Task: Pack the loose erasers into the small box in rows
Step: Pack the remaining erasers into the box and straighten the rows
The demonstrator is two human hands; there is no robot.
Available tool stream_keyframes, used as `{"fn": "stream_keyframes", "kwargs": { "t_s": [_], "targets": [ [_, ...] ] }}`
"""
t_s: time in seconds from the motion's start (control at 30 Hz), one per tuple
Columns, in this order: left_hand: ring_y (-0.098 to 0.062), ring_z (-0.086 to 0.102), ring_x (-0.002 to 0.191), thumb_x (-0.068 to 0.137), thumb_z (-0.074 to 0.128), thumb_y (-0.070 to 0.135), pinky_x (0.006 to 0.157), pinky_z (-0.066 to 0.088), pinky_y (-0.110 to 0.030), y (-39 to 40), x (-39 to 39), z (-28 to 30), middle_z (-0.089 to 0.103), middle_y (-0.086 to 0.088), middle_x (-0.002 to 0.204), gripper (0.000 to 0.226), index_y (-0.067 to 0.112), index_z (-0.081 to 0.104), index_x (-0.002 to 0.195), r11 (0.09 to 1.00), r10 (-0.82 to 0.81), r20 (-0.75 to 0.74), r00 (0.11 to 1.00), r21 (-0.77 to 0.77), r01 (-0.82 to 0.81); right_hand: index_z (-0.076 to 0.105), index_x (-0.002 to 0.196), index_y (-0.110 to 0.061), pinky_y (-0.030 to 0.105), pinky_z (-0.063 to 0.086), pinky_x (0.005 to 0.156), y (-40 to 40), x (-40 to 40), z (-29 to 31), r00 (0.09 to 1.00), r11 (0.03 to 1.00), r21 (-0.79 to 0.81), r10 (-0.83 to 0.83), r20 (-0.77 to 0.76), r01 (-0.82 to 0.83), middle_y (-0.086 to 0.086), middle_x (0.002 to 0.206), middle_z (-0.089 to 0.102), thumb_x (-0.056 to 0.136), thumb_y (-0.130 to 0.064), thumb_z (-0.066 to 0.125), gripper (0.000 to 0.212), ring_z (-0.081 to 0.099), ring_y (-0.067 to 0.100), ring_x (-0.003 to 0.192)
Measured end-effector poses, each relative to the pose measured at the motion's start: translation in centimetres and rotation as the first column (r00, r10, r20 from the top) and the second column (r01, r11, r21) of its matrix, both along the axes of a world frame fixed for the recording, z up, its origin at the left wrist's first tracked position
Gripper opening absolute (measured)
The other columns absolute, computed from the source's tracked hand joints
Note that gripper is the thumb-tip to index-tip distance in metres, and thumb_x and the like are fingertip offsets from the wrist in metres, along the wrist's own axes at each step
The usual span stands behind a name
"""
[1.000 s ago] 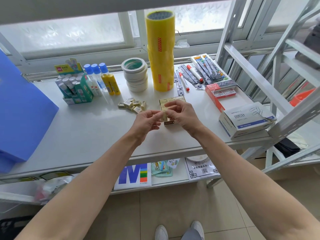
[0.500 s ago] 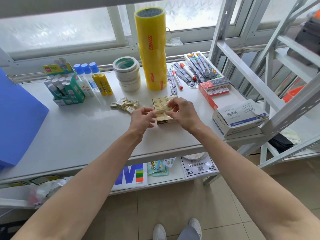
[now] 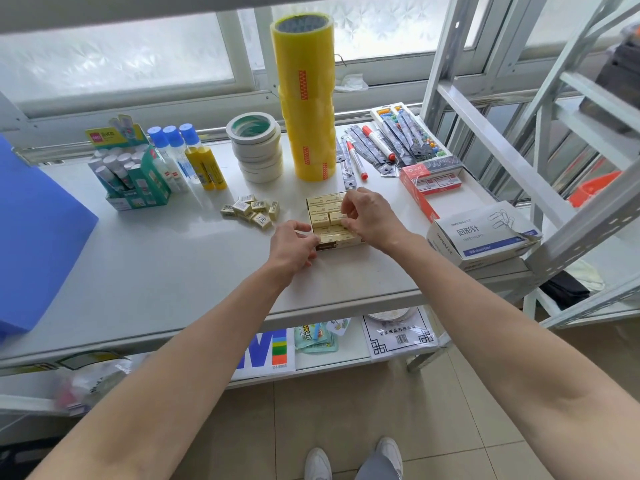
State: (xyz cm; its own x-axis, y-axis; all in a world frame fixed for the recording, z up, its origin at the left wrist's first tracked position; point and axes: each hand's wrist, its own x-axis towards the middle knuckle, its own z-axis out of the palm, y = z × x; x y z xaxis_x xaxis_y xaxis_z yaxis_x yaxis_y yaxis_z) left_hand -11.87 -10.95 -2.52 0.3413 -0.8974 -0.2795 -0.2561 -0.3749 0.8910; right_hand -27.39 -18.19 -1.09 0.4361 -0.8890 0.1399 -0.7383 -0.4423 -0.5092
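I am in the middle of the packing step. The box [image 3: 334, 223] sits on the counter [image 3: 173, 258], near its front edge, and already has several erasers in rows; I cannot count them exactly, my hands cover part of it.

My right hand [image 3: 372, 216] is over the right side of the box, fingers curled down into it. It seems to pinch or press one eraser into the row, but I cannot tell if it really holds the eraser or only pushes it w/ the fingertips. My left hand [image 3: 294, 245] is at the front-left corner of the box, fingers bent against the wall, I think to keep the box steady; real grip or only touch, I cannot tell.

The loose erasers [image 3: 251, 210] are in a small pile on the counter, left of the box, apart from it, approx. ten pcs or fewer.

Next move, in my opinion: seat this eraser flat and in line w/ its neighbours, then the left hand goes to the pile for another one. It needs the same orientation as the rows, otherwise the row will not close.
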Motion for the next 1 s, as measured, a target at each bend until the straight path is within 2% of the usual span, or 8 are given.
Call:
{"fn": "stream_keyframes", "kwargs": {
  "t_s": [0.17, 0.3, 0.4, 0.5, 0.67, 0.8, 0.9, 1.0],
  "targets": [
    [-0.016, 0.059, 0.057, 0.087, 0.066, 0.008, 0.049, 0.048, -0.027, -0.2, 0.0, -0.2, 0.064, -0.010, 0.085, 0.029, 0.005, 0.056, 0.114, 1.000, -0.010, 0.010, 1.000, 0.005, 0.010, 0.068, 0.086, -0.008, 0.033, 0.050, 0.082, 0.1, 0.3, -0.3, 1.000, 1.000, 0.001, -0.014, -0.017, 0.014, 0.008, 0.096, 0.059, 0.081, -0.010, 0.071, 0.007, 0.062, 0.025, 0.087],
    [-0.012, 0.054, 0.055, 0.088, 0.069, 0.018, 0.048, 0.044, -0.020, 0.2, 0.6, 0.0, 0.064, -0.004, 0.079, 0.024, 0.010, 0.059, 0.109, 0.998, -0.058, 0.028, 0.998, -0.022, 0.058, 0.072, 0.093, -0.011, 0.031, 0.046, 0.079, 0.7, 0.7, 0.3, 0.998, 0.996, -0.083, -0.039, -0.047, 0.035, 0.006, 0.101, 0.058, 0.087, -0.024, 0.068, 0.015, 0.060, 0.021, 0.088],
    [-0.015, 0.056, 0.067, 0.091, 0.065, 0.028, 0.065, 0.049, -0.026, 0.9, 1.8, 0.1, 0.064, -0.003, 0.082, 0.021, 0.011, 0.067, 0.104, 0.992, -0.046, 0.125, 0.991, -0.113, 0.060, 0.071, 0.096, -0.013, 0.032, 0.047, 0.076, 1.5, 2.6, 0.9, 0.999, 0.988, -0.150, -0.017, 0.034, 0.022, 0.005, 0.100, 0.058, 0.090, -0.028, 0.063, 0.017, 0.060, 0.022, 0.086],
    [-0.017, 0.059, 0.084, 0.093, 0.059, 0.026, 0.077, 0.044, -0.026, 1.7, 4.0, -0.3, 0.064, -0.004, 0.099, 0.020, 0.014, 0.068, 0.106, 0.978, 0.089, 0.352, 0.932, -0.209, -0.015, 0.068, 0.103, -0.014, 0.033, 0.048, 0.075, 2.5, 5.6, 1.1, 0.995, 0.991, -0.136, 0.035, 0.098, -0.022, 0.006, 0.102, 0.058, 0.092, -0.026, 0.060, 0.018, 0.062, 0.024, 0.082],
    [-0.029, 0.048, 0.120, 0.089, 0.064, 0.025, 0.103, 0.039, -0.036, 1.5, 8.8, -1.2, 0.045, -0.012, 0.129, 0.040, 0.020, 0.058, 0.128, 0.969, 0.237, 0.572, 0.786, -0.203, -0.144, 0.053, 0.130, -0.015, 0.041, 0.048, 0.090, 3.5, 11.0, 0.5, 0.995, 0.995, 0.008, 0.097, 0.014, -0.097, 0.013, 0.122, 0.049, 0.090, -0.025, 0.062, 0.042, 0.061, 0.032, 0.100],
    [-0.033, 0.025, 0.142, 0.091, 0.062, 0.034, 0.115, 0.024, -0.043, -0.2, 11.1, -0.9, 0.022, -0.017, 0.155, 0.065, 0.030, 0.034, 0.149, 0.996, 0.090, 0.676, 0.731, -0.059, -0.069, 0.037, 0.141, -0.015, 0.040, 0.044, 0.098, 2.8, 13.2, 0.1, 0.990, 0.998, 0.060, 0.041, -0.136, -0.033, 0.016, 0.132, 0.039, 0.092, -0.034, 0.058, 0.057, 0.053, 0.034, 0.114],
    [-0.030, 0.012, 0.148, 0.092, 0.055, 0.028, 0.120, 0.014, -0.043, -2.5, 12.0, -0.5, 0.013, -0.016, 0.160, 0.067, 0.038, 0.026, 0.151, 0.998, -0.055, 0.670, 0.740, 0.015, 0.060, 0.030, 0.145, -0.015, 0.040, 0.040, 0.101, 1.6, 14.0, -0.4, 0.976, 0.993, 0.120, 0.037, -0.216, -0.011, 0.017, 0.136, 0.035, 0.092, -0.045, 0.055, 0.066, 0.048, 0.034, 0.120],
    [-0.027, 0.004, 0.150, 0.091, 0.053, 0.026, 0.121, 0.007, -0.040, -4.4, 12.4, -0.2, 0.006, -0.014, 0.162, 0.069, 0.044, 0.023, 0.150, 0.963, -0.264, 0.658, 0.705, 0.220, 0.156, 0.028, 0.146, -0.014, 0.041, 0.038, 0.105, 0.8, 14.5, -0.8, 0.972, 0.983, 0.186, 0.050, -0.231, -0.006, 0.016, 0.139, 0.032, 0.092, -0.045, 0.054, 0.068, 0.045, 0.034, 0.125]
  ]
}}
